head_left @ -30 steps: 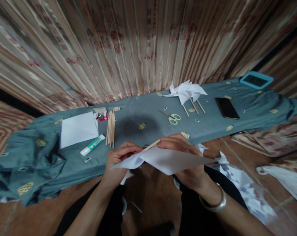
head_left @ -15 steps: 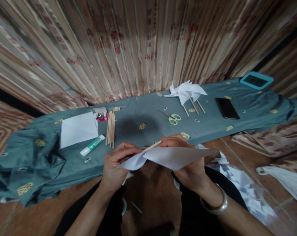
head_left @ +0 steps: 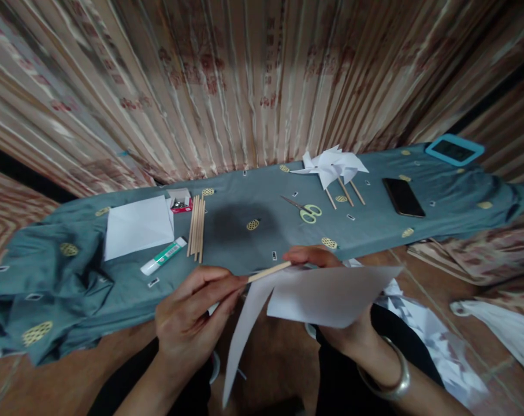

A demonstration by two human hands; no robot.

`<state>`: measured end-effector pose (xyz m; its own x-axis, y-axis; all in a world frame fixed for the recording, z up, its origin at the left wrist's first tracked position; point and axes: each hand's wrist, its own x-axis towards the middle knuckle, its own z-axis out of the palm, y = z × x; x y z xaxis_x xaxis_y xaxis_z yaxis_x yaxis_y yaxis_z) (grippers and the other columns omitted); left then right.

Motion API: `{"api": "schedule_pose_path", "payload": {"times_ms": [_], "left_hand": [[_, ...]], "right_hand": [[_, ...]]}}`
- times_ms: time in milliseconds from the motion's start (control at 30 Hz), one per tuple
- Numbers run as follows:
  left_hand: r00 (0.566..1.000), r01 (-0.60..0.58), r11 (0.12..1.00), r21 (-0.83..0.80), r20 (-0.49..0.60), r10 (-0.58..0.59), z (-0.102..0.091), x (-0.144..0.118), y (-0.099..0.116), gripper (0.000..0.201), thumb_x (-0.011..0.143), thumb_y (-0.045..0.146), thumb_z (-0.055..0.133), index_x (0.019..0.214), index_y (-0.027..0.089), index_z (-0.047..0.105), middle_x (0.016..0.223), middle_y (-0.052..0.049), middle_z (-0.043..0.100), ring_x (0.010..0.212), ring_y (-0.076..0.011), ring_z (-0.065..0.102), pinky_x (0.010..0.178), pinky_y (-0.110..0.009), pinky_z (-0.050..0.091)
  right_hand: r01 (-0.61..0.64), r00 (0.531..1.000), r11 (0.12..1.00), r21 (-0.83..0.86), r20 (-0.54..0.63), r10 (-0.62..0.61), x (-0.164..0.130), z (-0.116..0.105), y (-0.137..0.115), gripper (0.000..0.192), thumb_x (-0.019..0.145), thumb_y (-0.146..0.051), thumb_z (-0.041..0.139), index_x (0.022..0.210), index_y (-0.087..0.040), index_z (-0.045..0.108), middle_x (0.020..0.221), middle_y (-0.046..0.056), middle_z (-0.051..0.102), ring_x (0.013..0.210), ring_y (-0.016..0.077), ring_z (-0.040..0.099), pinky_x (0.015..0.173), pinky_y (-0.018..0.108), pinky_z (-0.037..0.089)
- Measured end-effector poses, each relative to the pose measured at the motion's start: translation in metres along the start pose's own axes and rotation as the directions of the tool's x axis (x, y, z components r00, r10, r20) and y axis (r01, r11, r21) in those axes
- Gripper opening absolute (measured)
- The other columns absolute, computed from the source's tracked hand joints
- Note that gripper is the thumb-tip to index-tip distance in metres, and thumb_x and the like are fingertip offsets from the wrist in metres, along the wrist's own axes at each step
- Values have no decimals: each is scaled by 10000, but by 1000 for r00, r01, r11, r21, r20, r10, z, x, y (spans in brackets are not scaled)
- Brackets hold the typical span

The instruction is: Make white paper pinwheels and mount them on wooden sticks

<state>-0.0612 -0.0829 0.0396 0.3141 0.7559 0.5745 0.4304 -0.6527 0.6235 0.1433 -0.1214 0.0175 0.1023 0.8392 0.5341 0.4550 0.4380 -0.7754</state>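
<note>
Over my lap, a cut sheet of white paper (head_left: 331, 294) is held up, with one flap hanging down on its left side. A thin wooden stick (head_left: 269, 271) runs along the paper's far edge. My left hand (head_left: 196, 318) is closed, pinching the stick's left end between thumb and fingers. Behind and under the sheet, my right hand (head_left: 316, 256) curls round the paper and the stick's right end; most of its fingers are hidden. On the cloth ahead lie finished paper pinwheels (head_left: 331, 164) on sticks and green-handled scissors (head_left: 309, 212).
Several loose sticks (head_left: 196, 231), a small red-and-white box of metal pieces (head_left: 181, 200), a glue tube (head_left: 163, 256) and paper sheets (head_left: 138, 227) lie left. A phone (head_left: 403, 196) and blue-framed device (head_left: 455, 150) lie right. A clear bag of paper pieces (head_left: 435, 335) sits on the floor.
My left hand has shifted left and lower, off the paper onto the stick's end. The paper's left flap now hangs down, and more of the stick shows.
</note>
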Motion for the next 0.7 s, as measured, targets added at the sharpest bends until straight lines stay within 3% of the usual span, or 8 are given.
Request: {"api": "schedule_pose_path", "payload": {"times_ms": [100, 233, 400, 567, 700], "left_hand": [[1000, -27, 1000, 15, 3, 27, -3, -4, -1, 208, 812, 99, 668, 943, 245, 737, 839, 2, 689, 725, -108, 663, 626, -179, 533], [998, -50, 998, 36, 45, 49, -8, -8, 0, 223, 832, 85, 641, 980, 235, 716, 870, 2, 680, 739, -99, 661, 640, -164, 528], [995, -89, 992, 92, 48, 85, -14, -9, 2, 180, 845, 101, 635, 965, 219, 702, 880, 8, 677, 738, -83, 661, 665, -133, 527], [994, -103, 984, 145, 51, 97, -16, -11, 2, 153, 871, 159, 609, 954, 232, 715, 848, -2, 694, 702, -105, 671, 651, -156, 553], [995, -99, 986, 134, 34, 96, -16, -17, -2, 204, 904, 227, 564, 1037, 277, 711, 847, -12, 703, 690, -133, 674, 612, -195, 567]], "right_hand": [[-19, 999, 997, 72, -32, 21, 1, 0, -2, 289, 898, -386, 577, 1144, -242, 621, 996, 80, 685, 901, 219, 668, 739, 347, 578], [22, 999, 1000, -5, 29, -22, 3, 0, -6, 245, 876, -368, 616, 1078, -241, 674, 949, 55, 691, 877, 210, 650, 758, 352, 567], [117, 990, 991, -62, 93, -111, 5, -2, -8, 241, 901, -344, 577, 1108, -235, 637, 955, 56, 693, 892, 207, 632, 780, 359, 548], [75, 980, 996, -42, 190, -66, 1, -3, -6, 292, 878, -363, 594, 1140, -234, 598, 1013, 63, 672, 942, 222, 617, 811, 379, 535], [63, 983, 998, -24, 174, -58, 0, 0, -7, 278, 889, -363, 576, 1134, -233, 597, 996, 62, 672, 926, 220, 615, 797, 373, 534]]}}
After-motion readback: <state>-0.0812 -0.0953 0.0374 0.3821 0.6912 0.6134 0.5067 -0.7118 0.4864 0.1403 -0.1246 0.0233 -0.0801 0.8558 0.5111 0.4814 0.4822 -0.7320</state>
